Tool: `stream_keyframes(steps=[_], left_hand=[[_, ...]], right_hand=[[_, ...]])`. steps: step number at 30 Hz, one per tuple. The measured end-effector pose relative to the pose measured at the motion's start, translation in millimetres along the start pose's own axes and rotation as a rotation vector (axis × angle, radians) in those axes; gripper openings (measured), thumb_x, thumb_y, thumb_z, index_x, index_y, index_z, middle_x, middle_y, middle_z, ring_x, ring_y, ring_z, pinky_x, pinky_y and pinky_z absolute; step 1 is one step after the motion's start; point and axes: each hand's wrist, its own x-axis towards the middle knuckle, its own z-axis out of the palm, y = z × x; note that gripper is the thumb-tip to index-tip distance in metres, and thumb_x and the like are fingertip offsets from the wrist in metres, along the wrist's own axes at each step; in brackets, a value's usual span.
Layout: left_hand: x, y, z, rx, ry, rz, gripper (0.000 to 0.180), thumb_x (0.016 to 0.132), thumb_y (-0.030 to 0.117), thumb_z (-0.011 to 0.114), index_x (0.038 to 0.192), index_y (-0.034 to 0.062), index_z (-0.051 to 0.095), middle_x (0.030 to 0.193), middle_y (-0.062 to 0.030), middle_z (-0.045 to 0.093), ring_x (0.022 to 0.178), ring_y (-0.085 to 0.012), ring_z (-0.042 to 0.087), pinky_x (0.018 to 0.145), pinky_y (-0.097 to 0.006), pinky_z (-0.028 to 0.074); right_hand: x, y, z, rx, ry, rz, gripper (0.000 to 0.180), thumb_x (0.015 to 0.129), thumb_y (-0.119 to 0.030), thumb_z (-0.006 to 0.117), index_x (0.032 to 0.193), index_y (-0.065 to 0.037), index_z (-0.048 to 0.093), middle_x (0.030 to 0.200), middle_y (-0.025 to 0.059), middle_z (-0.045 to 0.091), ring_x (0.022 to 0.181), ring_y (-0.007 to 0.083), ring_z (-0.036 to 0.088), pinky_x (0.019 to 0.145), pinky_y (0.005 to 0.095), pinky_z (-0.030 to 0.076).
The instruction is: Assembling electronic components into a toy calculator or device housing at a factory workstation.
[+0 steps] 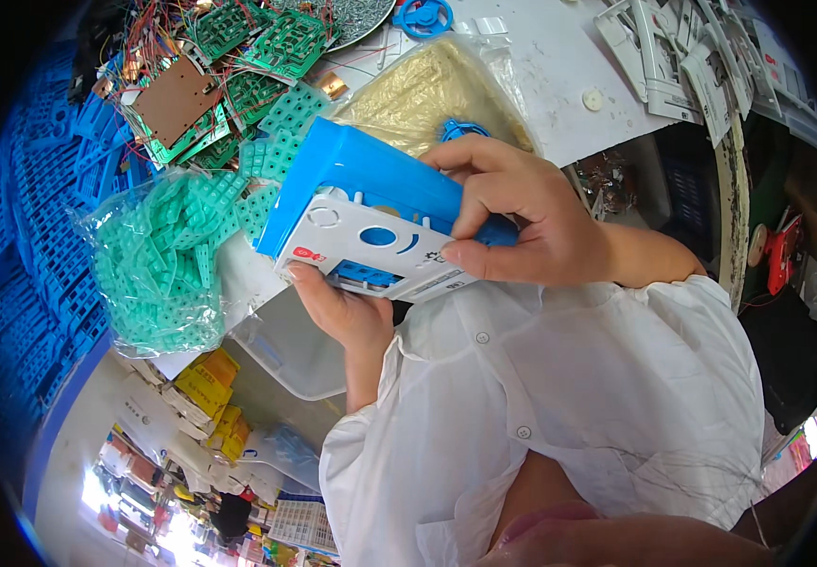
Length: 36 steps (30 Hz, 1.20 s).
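Observation:
A blue plastic housing (337, 161) is tilted in front of my chest. Along its near side lies a white plastic panel (333, 231) with a round cutout, a rectangular cutout and small printed marks. My left hand (347, 312) supports the assembly from below, its thumb pressed on the panel's lower left corner. At the other end my right hand (536, 213) has curled fingers over the housing, with thumb and index finger at the panel's right end. Part of the gap between panel and housing shows white pegs. The left fingers are mostly hidden underneath.
Green circuit boards (285, 45) with wires lie at the far left, beside a bag of green rubber keypads (167, 274). Blue plastic parts (25, 255) are heaped at left. Behind the housing rests a yellowish plastic bag (427, 90). White panels (663, 61) are piled far right; a clear bin (295, 345) sits below.

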Motion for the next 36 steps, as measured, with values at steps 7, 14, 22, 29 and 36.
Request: stream_keyframes(steps=[7,14,22,29,36], left_hand=[[-6.1,13.7,12.1,0.050,-0.092,0.064,0.061,0.108,0.052,0.042,0.148,0.0063,0.046,0.132,-0.0127,0.063,0.113,-0.0269,0.066,0.097,-0.043,0.056],[-3.6,16.8,4.2,0.051,-0.095,0.045,0.059,0.108,0.045,0.045,0.148,0.0021,0.042,0.136,-0.0197,0.059,0.117,-0.0343,0.066,0.097,-0.050,0.057],[-5.8,19.7,-10.4,0.156,-0.063,0.004,0.052,0.107,0.040,0.045,0.144,0.0037,0.049,0.132,-0.0155,0.063,0.113,-0.0263,0.067,0.091,-0.041,0.059],[-5.4,17.0,-1.1,0.100,0.049,0.021,0.042,0.109,0.037,0.045,0.134,0.0045,0.054,0.106,-0.0109,0.071,0.064,-0.0122,0.061,0.050,-0.024,0.048],[-5.9,23.9,7.0,0.210,0.084,0.015,0.038,0.108,0.037,0.047,0.127,0.0059,0.058,0.096,-0.0061,0.069,0.059,-0.0112,0.061,0.044,-0.023,0.043]], right_hand=[[-5.3,6.6,11.8,0.036,0.089,-0.067,0.019,0.086,-0.016,0.081,0.092,-0.005,0.067,0.133,0.0201,0.062,0.113,0.0286,0.066,0.093,0.0368,0.052],[-8.1,-0.5,16.9,0.318,0.074,0.140,0.050,0.090,-0.015,0.078,0.132,-0.005,0.050,0.125,0.0112,0.059,0.116,0.0209,0.061,0.097,0.0363,0.054],[-3.2,-2.4,16.8,0.331,0.079,0.100,0.055,0.091,-0.013,0.075,0.139,-0.003,0.049,0.127,0.0091,0.056,0.123,0.0198,0.055,0.103,0.0347,0.048],[-3.4,1.5,17.9,0.257,0.017,0.075,0.058,0.091,-0.005,0.074,0.141,0.000,0.045,0.132,0.0106,0.050,0.122,0.0180,0.056,0.100,0.0335,0.052],[-4.2,2.9,18.5,0.240,0.014,0.070,0.057,0.092,-0.004,0.071,0.141,-0.001,0.045,0.133,0.0111,0.052,0.122,0.0182,0.057,0.100,0.0337,0.052]])
